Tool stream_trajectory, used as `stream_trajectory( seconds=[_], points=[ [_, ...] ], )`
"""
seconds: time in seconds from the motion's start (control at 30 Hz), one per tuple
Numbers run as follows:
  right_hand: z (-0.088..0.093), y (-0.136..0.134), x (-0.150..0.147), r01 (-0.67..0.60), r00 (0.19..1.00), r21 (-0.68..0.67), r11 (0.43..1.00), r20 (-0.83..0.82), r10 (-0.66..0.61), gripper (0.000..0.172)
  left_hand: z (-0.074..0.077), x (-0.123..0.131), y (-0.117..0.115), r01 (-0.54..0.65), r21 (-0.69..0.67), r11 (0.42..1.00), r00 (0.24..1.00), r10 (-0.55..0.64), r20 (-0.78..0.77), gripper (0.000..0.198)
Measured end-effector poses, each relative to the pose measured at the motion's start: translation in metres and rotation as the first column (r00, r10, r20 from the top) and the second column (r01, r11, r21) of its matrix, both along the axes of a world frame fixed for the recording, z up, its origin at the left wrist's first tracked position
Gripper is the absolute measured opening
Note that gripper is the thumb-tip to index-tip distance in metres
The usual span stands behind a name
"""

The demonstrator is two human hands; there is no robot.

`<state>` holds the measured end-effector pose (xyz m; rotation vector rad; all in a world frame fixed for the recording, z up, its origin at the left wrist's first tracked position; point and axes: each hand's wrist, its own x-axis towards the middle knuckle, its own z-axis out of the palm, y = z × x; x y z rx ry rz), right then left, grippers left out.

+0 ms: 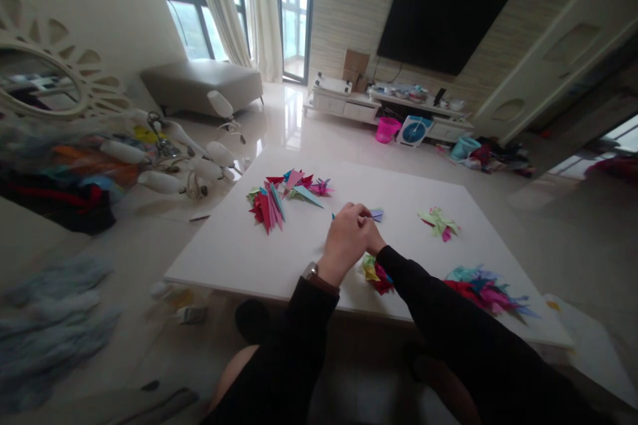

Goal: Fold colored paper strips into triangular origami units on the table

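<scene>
My left hand (345, 237) and my right hand (373, 238) meet over the middle of the white table (229, 252), fingers closed in a pinch. A lavender folded paper (377, 215) sticks out just beyond the fingertips; the rest of it is hidden behind my hands. Left of my left hand a small blue tip shows, too little to name. Just below my right wrist lies a pile of yellow, green and red folded papers (375, 273). Farther left on the table is a heap of pink, red and teal folded paper pieces (272, 207).
Light green and pink folded papers (439, 222) lie at the right of the table. A bigger colourful pile (491, 289) sits near its front right corner. Beyond are a TV cabinet (343, 103), a pink basket (387, 129) and a grey bench (199, 83). A chandelier (189, 156) stands left.
</scene>
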<state>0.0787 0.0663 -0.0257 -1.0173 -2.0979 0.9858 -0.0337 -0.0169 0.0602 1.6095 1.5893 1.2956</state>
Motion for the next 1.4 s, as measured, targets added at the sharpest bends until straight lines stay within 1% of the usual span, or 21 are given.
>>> stream_trajectory(
  seconds=[0.1,0.17,0.23,0.33,0.4,0.47,0.53,0.6,0.67,0.73,0.87,0.97,1.07,1.23,1.4],
  points=[
    [0.020,-0.025,0.061,0.135,0.991,0.095,0.986,-0.018,-0.133,0.011,-0.001,0.000,-0.001,-0.003,0.011,1.000,0.999,0.002,0.045,0.016],
    [0.027,-0.041,0.096,0.215,0.976,0.100,0.972,-0.052,-0.210,0.010,-0.004,0.004,-0.003,0.011,-0.028,1.000,0.998,-0.009,0.061,0.016],
    [0.030,-0.054,0.122,0.275,0.957,0.037,0.961,-0.106,-0.270,0.012,-0.009,0.012,-0.003,0.042,-0.090,0.995,0.997,-0.036,0.065,0.015],
    [0.028,-0.064,0.143,0.330,0.907,-0.077,0.941,-0.249,-0.339,0.020,-0.020,0.028,-0.002,0.096,-0.168,0.981,0.995,-0.091,0.039,0.014],
    [0.026,-0.065,0.149,0.336,0.866,-0.130,0.933,-0.348,-0.361,0.028,-0.027,0.038,0.000,0.149,-0.216,0.965,0.988,-0.139,0.062,0.012],
    [0.024,-0.063,0.153,0.325,0.836,-0.176,0.929,-0.407,-0.369,0.036,-0.033,0.047,0.004,0.228,-0.262,0.938,0.970,-0.195,0.146,0.011],
    [0.023,-0.060,0.156,0.312,0.819,-0.223,0.924,-0.430,-0.380,0.041,-0.037,0.054,0.009,0.287,-0.278,0.917,0.949,-0.233,0.212,0.013],
    [0.021,-0.056,0.159,0.313,0.808,-0.263,0.913,-0.431,-0.401,0.043,-0.040,0.060,0.013,0.304,-0.273,0.913,0.945,-0.251,0.212,0.016],
    [0.021,-0.054,0.162,0.308,0.811,-0.285,0.908,-0.421,-0.407,0.043,-0.041,0.064,0.016,0.312,-0.274,0.910,0.943,-0.263,0.202,0.019],
    [0.023,-0.053,0.163,0.293,0.825,-0.286,0.912,-0.408,-0.392,0.042,-0.042,0.069,0.018,0.349,-0.280,0.894,0.929,-0.292,0.227,0.021],
    [0.031,-0.058,0.165,0.281,0.849,-0.240,0.929,-0.388,-0.358,0.037,-0.041,0.078,0.019,0.431,-0.273,0.860,0.886,-0.346,0.308,0.021],
    [0.035,-0.062,0.167,0.287,0.864,-0.198,0.937,-0.368,-0.343,0.032,-0.039,0.080,0.018,0.445,-0.267,0.855,0.874,-0.350,0.336,0.021],
    [0.036,-0.065,0.168,0.287,0.872,-0.178,0.941,-0.358,-0.334,0.030,-0.041,0.080,0.015,0.448,-0.274,0.851,0.879,-0.363,0.310,0.023],
    [0.035,-0.069,0.166,0.251,0.884,-0.190,0.949,-0.354,-0.304,0.030,-0.050,0.077,0.013,0.447,-0.278,0.850,0.881,-0.366,0.299,0.027],
    [0.032,-0.069,0.161,0.249,0.895,-0.222,0.943,-0.319,-0.312,0.031,-0.052,0.073,0.014,0.400,-0.263,0.878,0.902,-0.326,0.285,0.028]
  ],
)
